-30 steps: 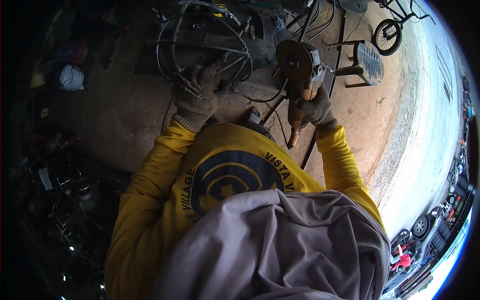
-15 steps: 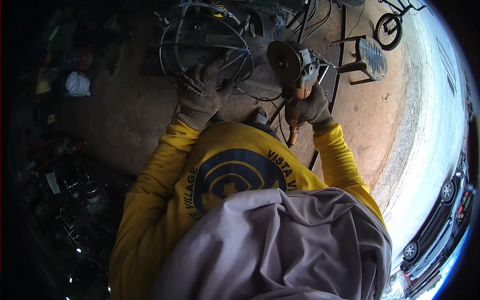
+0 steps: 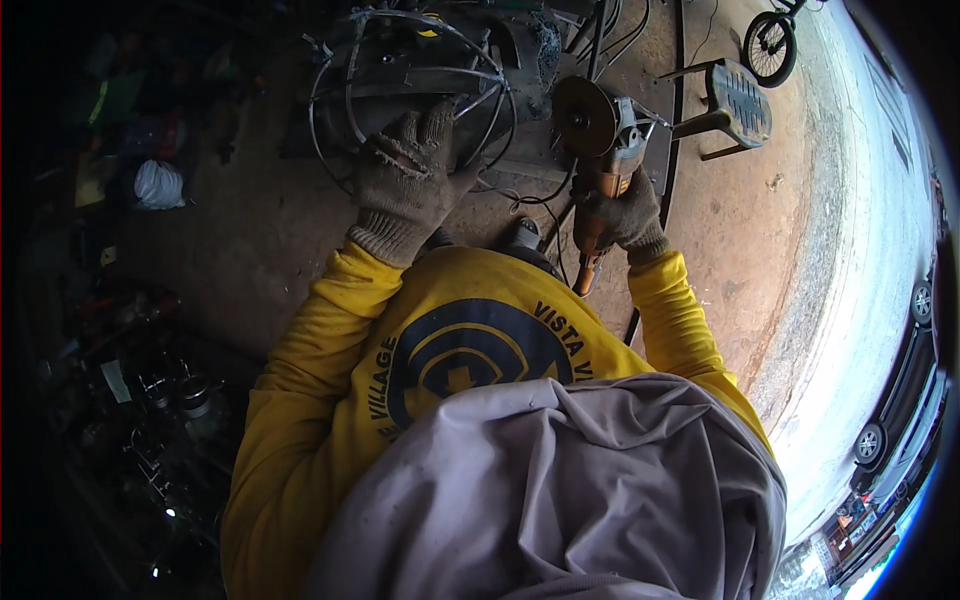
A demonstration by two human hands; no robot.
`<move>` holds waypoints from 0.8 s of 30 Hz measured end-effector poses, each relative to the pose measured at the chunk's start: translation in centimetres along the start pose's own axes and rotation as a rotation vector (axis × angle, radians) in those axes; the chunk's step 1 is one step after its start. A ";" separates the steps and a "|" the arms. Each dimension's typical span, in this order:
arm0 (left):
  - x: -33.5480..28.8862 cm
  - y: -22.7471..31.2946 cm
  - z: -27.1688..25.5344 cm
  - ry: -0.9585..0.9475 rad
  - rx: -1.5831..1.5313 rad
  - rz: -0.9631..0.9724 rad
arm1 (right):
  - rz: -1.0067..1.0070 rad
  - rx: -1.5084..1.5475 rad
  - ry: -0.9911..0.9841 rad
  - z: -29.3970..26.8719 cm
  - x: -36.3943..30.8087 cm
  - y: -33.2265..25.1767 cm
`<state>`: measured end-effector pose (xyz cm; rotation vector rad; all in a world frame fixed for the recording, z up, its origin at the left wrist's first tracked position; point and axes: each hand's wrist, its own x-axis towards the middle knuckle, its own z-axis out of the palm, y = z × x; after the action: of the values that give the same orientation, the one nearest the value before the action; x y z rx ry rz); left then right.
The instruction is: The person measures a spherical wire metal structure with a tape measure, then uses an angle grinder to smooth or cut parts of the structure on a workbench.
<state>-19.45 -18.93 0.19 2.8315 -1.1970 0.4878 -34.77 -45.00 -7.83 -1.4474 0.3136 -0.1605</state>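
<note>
My right hand [image 3: 630, 213], in a brown knit work glove, is wrapped round the body of an orange angle grinder [image 3: 612, 182]. The grinder's brown disc [image 3: 582, 118] points away from me, and a side handle sticks out to its right. My left hand [image 3: 403, 187] wears a frayed glove of the same kind. Its fingers are stretched out, with the thumb apart, beside the near edge of a round cage-like frame of bent metal rods [image 3: 351, 85]. The hand covers part of that frame, so whether its fingertips touch a rod I cannot tell.
A cable [image 3: 530, 199] loops over the floor close to my shoes [image 3: 527, 233]. To the right stand a plastic chair [image 3: 738, 105] and a bicycle [image 3: 770, 50]. A white sack [image 3: 158, 185] and dark machine parts [image 3: 195, 400] lie to the left. Cars [image 3: 900, 400] are parked far right.
My left hand has come off the frame's rods and its fingers have straightened. The angle grinder, still in my right hand, has shifted slightly to the right.
</note>
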 end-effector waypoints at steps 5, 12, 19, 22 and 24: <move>0.3 -1.3 2.4 0.021 -0.049 0.090 | -0.055 0.021 0.028 -0.2 0.1 1.9; 1.3 0.0 1.1 -0.057 0.004 0.058 | 0.010 0.045 0.051 -0.1 -0.1 2.5; -0.6 -0.9 3.6 -0.097 0.064 0.093 | 0.025 0.058 0.074 0.3 -0.3 3.0; -0.7 -1.0 3.4 -0.109 0.052 0.095 | 0.041 0.063 0.082 0.4 -0.4 3.0; -0.8 -1.3 3.6 -0.117 0.029 0.096 | 0.042 0.066 0.083 0.4 -0.4 2.9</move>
<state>-18.08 -17.99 -3.31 2.8735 -1.3621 0.3497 -35.21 -44.16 -10.65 -1.3697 0.4030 -0.1960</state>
